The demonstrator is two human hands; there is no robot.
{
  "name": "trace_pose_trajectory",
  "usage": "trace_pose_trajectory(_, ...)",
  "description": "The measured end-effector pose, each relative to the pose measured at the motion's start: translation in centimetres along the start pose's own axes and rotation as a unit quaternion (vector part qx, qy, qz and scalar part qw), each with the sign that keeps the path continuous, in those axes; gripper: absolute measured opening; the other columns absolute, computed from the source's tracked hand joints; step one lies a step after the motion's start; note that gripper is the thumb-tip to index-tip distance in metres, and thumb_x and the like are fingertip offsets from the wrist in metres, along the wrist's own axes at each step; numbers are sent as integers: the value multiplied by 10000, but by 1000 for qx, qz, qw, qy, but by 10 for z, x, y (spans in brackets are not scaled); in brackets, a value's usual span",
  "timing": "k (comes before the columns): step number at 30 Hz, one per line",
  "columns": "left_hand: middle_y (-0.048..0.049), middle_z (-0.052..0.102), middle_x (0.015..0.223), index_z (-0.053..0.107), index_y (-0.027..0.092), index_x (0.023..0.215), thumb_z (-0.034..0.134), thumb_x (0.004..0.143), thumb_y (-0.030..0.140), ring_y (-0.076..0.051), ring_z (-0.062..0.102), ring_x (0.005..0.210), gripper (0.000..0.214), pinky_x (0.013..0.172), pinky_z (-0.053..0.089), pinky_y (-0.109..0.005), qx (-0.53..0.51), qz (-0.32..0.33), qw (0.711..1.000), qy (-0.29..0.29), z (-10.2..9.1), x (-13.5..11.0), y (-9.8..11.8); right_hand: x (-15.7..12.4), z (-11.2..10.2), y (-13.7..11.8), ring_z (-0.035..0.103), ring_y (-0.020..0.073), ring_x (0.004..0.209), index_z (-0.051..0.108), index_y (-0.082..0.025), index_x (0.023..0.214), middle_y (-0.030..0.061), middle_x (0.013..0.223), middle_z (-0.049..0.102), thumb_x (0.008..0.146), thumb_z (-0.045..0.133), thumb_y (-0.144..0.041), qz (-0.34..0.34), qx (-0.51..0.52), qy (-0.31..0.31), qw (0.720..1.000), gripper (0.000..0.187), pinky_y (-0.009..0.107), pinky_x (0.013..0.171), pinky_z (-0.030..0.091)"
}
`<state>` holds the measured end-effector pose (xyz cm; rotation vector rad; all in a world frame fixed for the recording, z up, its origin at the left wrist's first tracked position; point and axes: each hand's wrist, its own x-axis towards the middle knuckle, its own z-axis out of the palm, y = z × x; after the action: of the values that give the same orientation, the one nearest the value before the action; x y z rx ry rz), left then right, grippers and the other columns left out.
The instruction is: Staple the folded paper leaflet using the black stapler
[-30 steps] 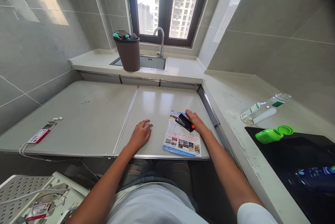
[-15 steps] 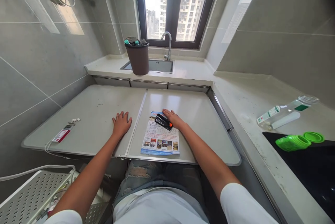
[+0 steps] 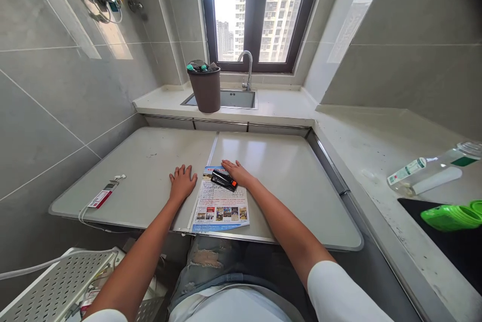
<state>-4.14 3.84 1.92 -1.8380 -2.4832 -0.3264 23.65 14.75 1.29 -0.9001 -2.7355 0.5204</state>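
A colourful printed leaflet (image 3: 220, 202) lies on the grey table (image 3: 286, 181) near its front edge. A black stapler with an orange tip (image 3: 223, 180) rests on the leaflet's top part. My right hand (image 3: 237, 172) lies flat beside the stapler, its fingers stretched out and touching the leaflet's upper right corner. My left hand (image 3: 182, 182) lies flat on the table just left of the leaflet, fingers spread, holding nothing.
A red-and-white device with a white cable (image 3: 101, 197) lies at the table's left. Behind are a brown bin (image 3: 205, 89), sink (image 3: 233, 99) and tap (image 3: 248, 68). On the right counter lie a clear bottle (image 3: 429, 174) and green lid (image 3: 452, 215). A perforated white rack (image 3: 48, 282) stands lower left.
The view has shifted, so the table appears further right. My left hand has moved from the right panel to the left panel, next to the leaflet. My right hand stays by the stapler.
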Motion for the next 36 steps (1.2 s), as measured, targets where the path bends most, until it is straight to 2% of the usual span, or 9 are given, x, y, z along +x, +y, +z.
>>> trace_pose_trajectory(3, -175, 387, 1636, 478, 192, 1535, 373, 1027, 472, -398, 271, 1532, 590, 1214, 207, -665, -1, -1, 1000, 6, 0, 0, 0, -2, 0, 1, 224, 235, 1581, 257, -193, 1644, 131, 1697, 248, 925, 381, -34, -5, 4, 14, 1000, 747, 578, 1261, 173)
trace_pose_trajectory(7, -174, 401, 1627, 492, 191, 1523, 385, 1023, 464, -397, 291, 1520, 580, 1210, 218, -663, -1, 1, 1000, 15, 1, 1, 0, -14, 0, 6, 224, 233, 1581, 273, -188, 1641, 133, 1681, 298, 1001, 366, -144, -10, -8, 63, 998, 648, 560, 1258, 201)
trace_pose_trajectory(15, -178, 423, 1610, 508, 185, 1508, 395, 1017, 452, -395, 310, 1504, 570, 1200, 237, -658, 3, 6, 1000, 25, 1, 1, -1, -46, -4, 12, 284, 266, 1551, 303, -119, 1617, 177, 1654, 347, 1013, 369, -233, 52, -53, 103, 992, 618, 510, 1235, 243)
trace_pose_trajectory(18, -178, 423, 1611, 506, 188, 1510, 391, 1018, 450, -388, 311, 1506, 570, 1202, 241, -645, 3, 4, 1000, 23, 0, 0, -1, -58, -18, 22, 541, 249, 1320, 572, -151, 1404, 166, 1434, 605, 999, 398, -270, 80, -16, 169, 982, 457, 384, 1070, 416)
trace_pose_trajectory(20, -177, 421, 1613, 505, 191, 1511, 392, 1018, 450, -383, 315, 1505, 568, 1204, 242, -636, 3, 5, 1000, 22, -1, 0, 0, -70, -29, 36, 638, 218, 967, 703, -192, 1040, 113, 1062, 733, 990, 410, -312, 141, 12, 212, 967, 320, 313, 828, 461)
trace_pose_trajectory(22, -177, 420, 1614, 505, 192, 1510, 395, 1017, 446, -380, 321, 1502, 565, 1205, 241, -634, 5, 4, 1000, 21, -2, 0, 0, -83, -37, 52, 537, 178, 681, 621, -212, 723, 44, 732, 653, 934, 487, -354, 212, 41, 223, 951, 288, 287, 651, 382)
trace_pose_trajectory(24, -179, 422, 1612, 508, 192, 1507, 398, 1016, 444, -380, 323, 1500, 563, 1204, 240, -637, 6, 2, 1000, 18, -3, 0, 1, -95, -42, 68, 409, 146, 589, 478, -220, 593, -9, 591, 506, 886, 523, -381, 231, 92, 244, 937, 338, 278, 596, 307)
trace_pose_trajectory(30, -172, 425, 1610, 515, 204, 1500, 399, 1013, 451, -376, 318, 1504, 558, 1208, 235, -633, 5, -2, 1000, 19, -3, 0, 1, -112, -45, 85, 202, 110, 587, 232, -244, 575, -57, 580, 203, 811, 571, -446, 189, 316, 298, 881, 461, 274, 550, 183)
trace_pose_trajectory(36, -172, 435, 1601, 516, 194, 1494, 394, 1017, 447, -373, 334, 1489, 554, 1203, 252, -628, 10, 3, 1000, 24, -5, -1, 2, -117, -49, 87, 163, 96, 550, 256, -242, 536, -71, 543, 198, 765, 646, -414, 187, 445, 299, 823, 484, 279, 532, 125)
